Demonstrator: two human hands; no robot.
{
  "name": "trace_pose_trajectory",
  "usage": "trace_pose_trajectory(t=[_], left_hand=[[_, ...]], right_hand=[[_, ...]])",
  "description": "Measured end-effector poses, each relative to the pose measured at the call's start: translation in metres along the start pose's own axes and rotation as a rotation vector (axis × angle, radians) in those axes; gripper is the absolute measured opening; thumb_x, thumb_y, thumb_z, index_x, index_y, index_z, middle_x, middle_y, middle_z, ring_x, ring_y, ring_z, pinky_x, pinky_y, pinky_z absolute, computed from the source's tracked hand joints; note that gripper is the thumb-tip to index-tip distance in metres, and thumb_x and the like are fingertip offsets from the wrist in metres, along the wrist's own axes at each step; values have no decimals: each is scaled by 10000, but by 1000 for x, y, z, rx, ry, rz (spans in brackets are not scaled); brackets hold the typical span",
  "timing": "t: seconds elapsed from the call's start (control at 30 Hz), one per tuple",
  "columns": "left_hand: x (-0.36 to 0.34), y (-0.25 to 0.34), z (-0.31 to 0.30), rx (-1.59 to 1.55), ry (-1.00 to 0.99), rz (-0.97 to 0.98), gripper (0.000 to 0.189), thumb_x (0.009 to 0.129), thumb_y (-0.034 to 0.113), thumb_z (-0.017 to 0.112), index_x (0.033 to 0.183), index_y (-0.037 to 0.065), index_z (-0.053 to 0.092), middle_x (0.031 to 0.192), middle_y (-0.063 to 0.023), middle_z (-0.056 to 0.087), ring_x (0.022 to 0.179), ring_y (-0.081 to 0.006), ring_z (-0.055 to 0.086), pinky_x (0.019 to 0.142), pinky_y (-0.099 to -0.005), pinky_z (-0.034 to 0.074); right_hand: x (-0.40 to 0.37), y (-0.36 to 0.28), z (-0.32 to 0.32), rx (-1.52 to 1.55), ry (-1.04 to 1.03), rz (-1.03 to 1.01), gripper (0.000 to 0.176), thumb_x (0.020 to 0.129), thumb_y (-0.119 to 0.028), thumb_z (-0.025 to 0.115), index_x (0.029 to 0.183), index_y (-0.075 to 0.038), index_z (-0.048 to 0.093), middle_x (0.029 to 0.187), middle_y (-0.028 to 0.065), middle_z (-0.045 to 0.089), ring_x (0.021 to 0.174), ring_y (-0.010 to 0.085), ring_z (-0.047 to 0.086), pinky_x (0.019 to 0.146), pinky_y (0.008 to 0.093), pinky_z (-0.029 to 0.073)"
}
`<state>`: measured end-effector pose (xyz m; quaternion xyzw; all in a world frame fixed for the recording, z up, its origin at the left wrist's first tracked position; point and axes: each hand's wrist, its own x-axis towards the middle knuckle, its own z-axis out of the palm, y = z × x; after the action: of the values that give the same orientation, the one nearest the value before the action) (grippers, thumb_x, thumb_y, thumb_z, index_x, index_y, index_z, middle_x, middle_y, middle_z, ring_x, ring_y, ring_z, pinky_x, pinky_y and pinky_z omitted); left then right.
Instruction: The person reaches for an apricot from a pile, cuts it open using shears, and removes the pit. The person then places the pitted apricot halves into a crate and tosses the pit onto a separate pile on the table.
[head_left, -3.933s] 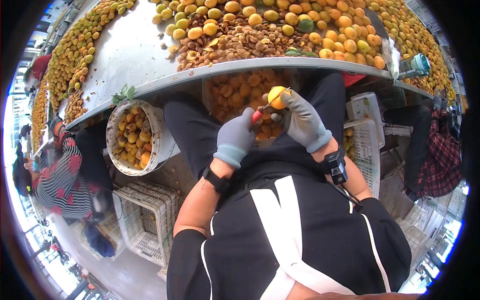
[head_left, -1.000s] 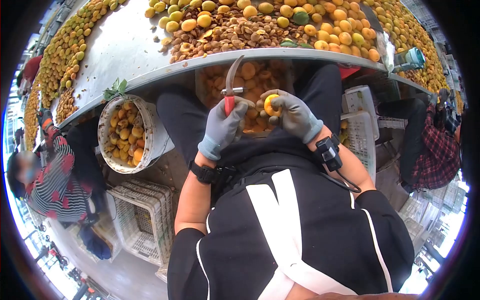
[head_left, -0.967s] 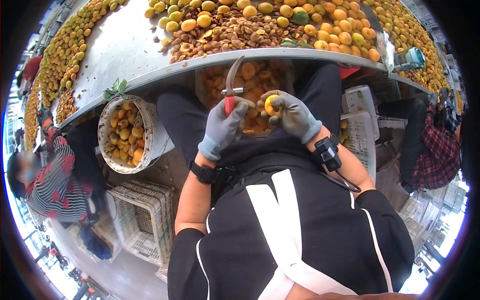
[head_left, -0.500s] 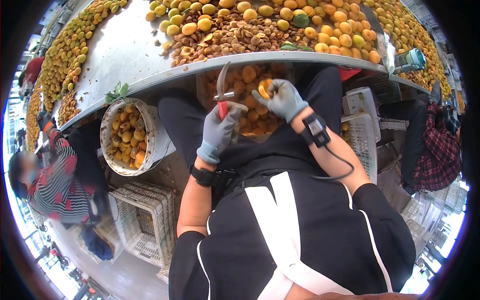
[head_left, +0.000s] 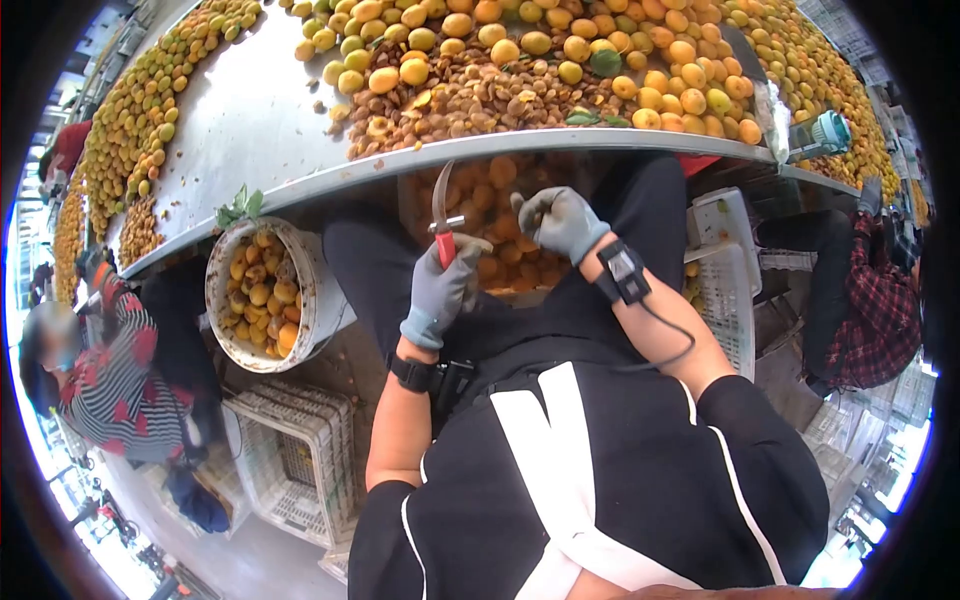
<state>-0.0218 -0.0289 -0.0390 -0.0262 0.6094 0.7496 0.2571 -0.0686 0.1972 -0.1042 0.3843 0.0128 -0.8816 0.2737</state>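
My left hand (head_left: 437,290), in a grey glove, is closed around the red handle of a knife (head_left: 441,205). Its curved blade points up toward the table edge. My right hand (head_left: 567,222), also gloved, hovers over a crate of apricots (head_left: 497,180) between my legs. Its fingers are loosely bent and apart, with nothing visible in them. Much of the crate lies in shadow under the table.
Whole apricots (head_left: 690,75) and a heap of pits (head_left: 470,100) cover part of the metal table (head_left: 250,110). A white bucket of apricots (head_left: 330,290) stands left, above stacked plastic crates (head_left: 300,450). Other people sit on both sides.
The orange apricot piece that my right hand held is gone from its fingers, which have loosened. My left hand still grips the knife, slightly lower in view.
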Motion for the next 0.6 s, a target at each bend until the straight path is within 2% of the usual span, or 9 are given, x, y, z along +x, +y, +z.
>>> trace_pose_trajectory(t=[0.07, 0.17, 0.27, 0.3, 0.33, 0.4, 0.43, 0.53, 0.6], left_hand=[[1, -2, -1, -13, -5, -4, 223, 972, 251, 556, 995, 43, 631, 524, 45, 413, 382, -48, 346, 363, -212, 262], [3, -1, 0, -43, 9, -38, 211, 970, 229, 567, 969, 26, 621, 510, 28, 445, 373, -55, 383, 379, -212, 301], [5, -4, -1, -81, -8, -47, 207, 969, 228, 566, 968, 28, 620, 517, 28, 448, 375, -55, 377, 379, -213, 304], [5, -4, -1, -76, -1, -62, 208, 969, 229, 567, 971, 28, 622, 525, 28, 451, 378, -54, 372, 381, -210, 307], [5, -5, -1, -74, -9, -52, 208, 969, 229, 567, 971, 28, 622, 525, 28, 451, 378, -54, 372, 381, -210, 307], [6, -5, -2, -75, 9, -52, 210, 968, 231, 568, 979, 29, 626, 529, 29, 453, 382, -54, 374, 382, -205, 307], [6, -6, -4, -63, 17, -58, 207, 967, 228, 568, 988, 32, 630, 530, 30, 452, 386, -52, 375, 381, -204, 307], [7, -3, -5, -57, 20, -99, 202, 966, 225, 569, 990, 35, 631, 531, 31, 452, 391, -49, 378, 377, -205, 303], [10, -2, -3, -59, 22, -115, 192, 963, 217, 572, 989, 36, 632, 531, 33, 450, 393, -48, 381, 375, -206, 301]], right_hand=[[-23, 12, 13, -306, -197, -255, 385, 785, 121, 384, 1105, -25, 540, 1076, 132, 590, 809, 201, 599, 635, 268, 533], [-30, -3, 46, -358, -353, -343, 378, 789, 117, 378, 1100, -17, 547, 1063, 133, 597, 822, 206, 596, 651, 252, 526], [-12, -26, 82, -441, -373, -663, 376, 824, 101, 430, 1142, -33, 581, 1104, 129, 610, 961, 212, 607, 750, 257, 513], [-11, -39, 82, -899, -338, -816, 361, 844, 77, 469, 1169, -38, 575, 1141, 131, 616, 1046, 224, 601, 888, 300, 495], [-5, -48, 88, -901, -344, -828, 361, 844, 77, 469, 1169, -38, 575, 1141, 131, 616, 1046, 224, 601, 888, 300, 495], [-5, -54, 110, -1021, -278, -1204, 365, 858, 66, 475, 1196, -38, 563, 1164, 122, 620, 1051, 230, 601, 968, 335, 463], [-13, -63, 119, -537, -384, -842, 341, 869, 52, 478, 1190, -28, 556, 1162, 109, 620, 1052, 225, 602, 972, 324, 465], [-12, -102, 128, -664, -234, -896, 302, 874, 34, 492, 1161, -20, 569, 1139, 99, 627, 1052, 208, 602, 978, 318, 463], [-7, -131, 141, -867, -146, -1035, 256, 871, 12, 537, 1120, -13, 594, 1097, 78, 639, 1046, 169, 595, 963, 300, 463]])
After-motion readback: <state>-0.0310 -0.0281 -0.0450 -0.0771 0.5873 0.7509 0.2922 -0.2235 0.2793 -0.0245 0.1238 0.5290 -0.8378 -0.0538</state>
